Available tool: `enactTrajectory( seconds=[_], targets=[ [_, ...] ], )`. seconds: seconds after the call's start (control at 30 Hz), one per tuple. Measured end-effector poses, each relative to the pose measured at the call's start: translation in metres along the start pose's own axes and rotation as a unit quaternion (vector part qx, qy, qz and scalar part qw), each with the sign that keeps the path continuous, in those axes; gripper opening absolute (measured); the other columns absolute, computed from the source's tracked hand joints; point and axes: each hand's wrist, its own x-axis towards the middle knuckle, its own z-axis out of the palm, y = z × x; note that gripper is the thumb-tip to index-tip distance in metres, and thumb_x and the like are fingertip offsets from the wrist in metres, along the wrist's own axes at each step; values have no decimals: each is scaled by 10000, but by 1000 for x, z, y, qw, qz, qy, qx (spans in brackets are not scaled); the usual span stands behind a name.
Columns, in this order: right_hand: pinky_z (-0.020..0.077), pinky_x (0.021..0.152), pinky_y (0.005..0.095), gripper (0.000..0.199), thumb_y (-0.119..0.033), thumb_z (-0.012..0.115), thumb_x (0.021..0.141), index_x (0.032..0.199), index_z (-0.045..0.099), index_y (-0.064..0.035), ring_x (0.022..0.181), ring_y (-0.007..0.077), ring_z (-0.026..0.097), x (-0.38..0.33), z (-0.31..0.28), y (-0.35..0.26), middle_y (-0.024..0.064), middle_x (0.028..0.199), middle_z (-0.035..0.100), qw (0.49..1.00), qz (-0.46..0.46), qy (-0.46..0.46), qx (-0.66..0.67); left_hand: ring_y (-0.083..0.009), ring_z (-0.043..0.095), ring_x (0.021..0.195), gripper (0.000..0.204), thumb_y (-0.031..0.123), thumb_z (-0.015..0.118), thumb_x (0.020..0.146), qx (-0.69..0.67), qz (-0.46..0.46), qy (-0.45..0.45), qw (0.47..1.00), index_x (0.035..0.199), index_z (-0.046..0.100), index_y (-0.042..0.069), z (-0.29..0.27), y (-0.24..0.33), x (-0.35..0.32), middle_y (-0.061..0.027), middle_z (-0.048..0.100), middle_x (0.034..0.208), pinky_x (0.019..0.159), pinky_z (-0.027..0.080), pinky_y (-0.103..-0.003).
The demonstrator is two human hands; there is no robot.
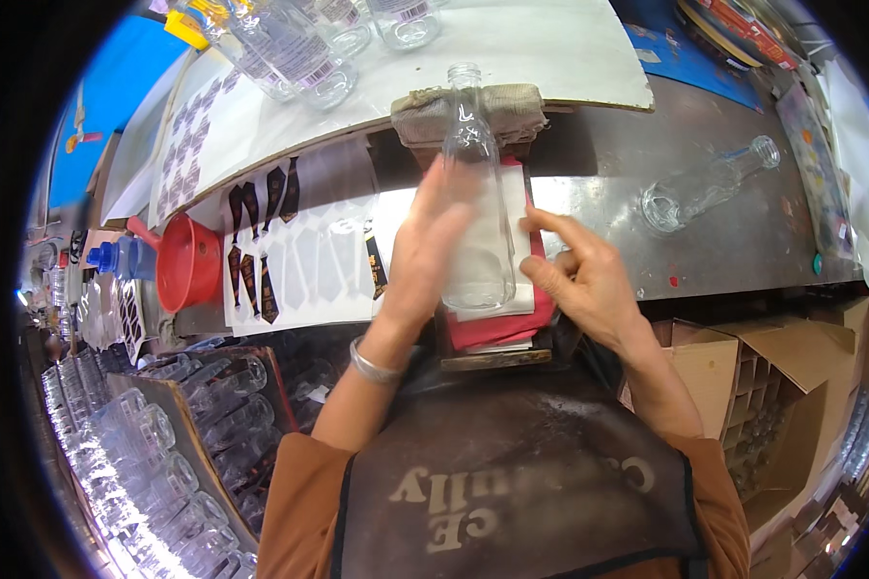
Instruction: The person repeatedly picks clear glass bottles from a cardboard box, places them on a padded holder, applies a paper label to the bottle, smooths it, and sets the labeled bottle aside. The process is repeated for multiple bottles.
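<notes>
1. Risk: the clear glass bottle (476, 198) lies on its side on a red cloth pad (497, 326); uneven pressure could roll it off toward the desk (647, 232) edge.
2. Left hand (425, 256): fingers extended flat, pressing the bottle's left flank; not clenched.
3. Right hand (579, 280): loosely open, fingertips at the white sheet (521, 241) beside the bottle; contact with the glass cannot be confirmed.

Two hands (425, 256), one red funnel (188, 262), two open cardboard boxes (743, 376).
</notes>
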Motion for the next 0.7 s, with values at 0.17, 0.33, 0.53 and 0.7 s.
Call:
enactTrajectory(
  seconds=[0.17,0.33,0.53,0.7],
  targets=[
    [463,588,251,505,-173,709,919,1362,561,17,583,104,539,-9,15,-14,126,1199,650,996,-71,16,-45,-322,411,1414,637,307,435,1066,74,5,21,997,1549,226,-51,16,6,-13,-238,337,1565,1169,318,-428],
    [442,566,241,448,-139,690,921,1336,598,1,629,106,532,-13,5,-21,119,1183,637,995,-70,59,-30,-310,456,1381,572,258,436,1080,-14,-35,36,999,1524,275,-65,5,6,1,-227,423,1514,1117,391,-398],
    [466,586,269,517,-138,704,912,1391,555,-11,615,119,523,-18,19,-18,119,1153,632,992,-95,45,-75,-286,416,1410,650,195,534,1042,94,28,53,994,1551,219,-58,21,7,-9,-221,374,1546,1120,387,-380],
    [461,602,266,537,-97,698,896,1401,540,-3,601,126,507,-17,21,-10,130,1156,634,994,-74,25,-70,-279,445,1386,652,155,532,1040,-8,16,38,999,1570,195,-20,19,-5,-6,-208,366,1556,1127,377,-380]
  ],
)
